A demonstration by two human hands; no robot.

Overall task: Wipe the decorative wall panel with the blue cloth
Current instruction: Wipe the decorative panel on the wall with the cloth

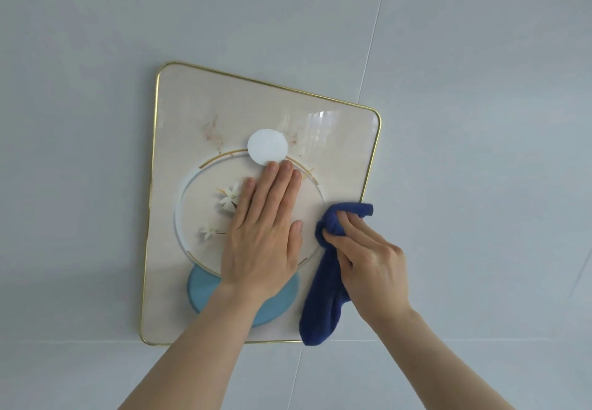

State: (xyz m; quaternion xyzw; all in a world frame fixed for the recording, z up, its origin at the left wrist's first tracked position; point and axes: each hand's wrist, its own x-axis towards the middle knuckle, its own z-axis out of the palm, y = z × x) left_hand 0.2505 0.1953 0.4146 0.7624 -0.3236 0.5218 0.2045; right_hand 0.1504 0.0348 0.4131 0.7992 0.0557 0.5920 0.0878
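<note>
Forearms: both reach up from the bottom edge toward the panel, nearest to you.
Left hand [262, 233]: it lies flat on the panel [336, 153], fingers straight and close together, thumb out toward the cloth. Use it to brace the panel against the wall [96, 57] while you rub.
Panel: it hangs on the pale wall and looks tilted from here. Cream glossy face, thin gold rim, a ring motif with white flowers, a white disc [267, 146] above your fingertips, a blue disc [205, 288] under your wrist. Faint reddish marks flank the white disc; they look like the places to work, though they may be printed.
Cloth [323, 297]: dark blue, bunched, its tail hanging past the panel's lower edge.
Right hand [368, 259]: its fingers close around the cloth's top, pressing the wad near the panel's right rim. Gather the tail first, then wipe in overlapping strokes leftward.
</note>
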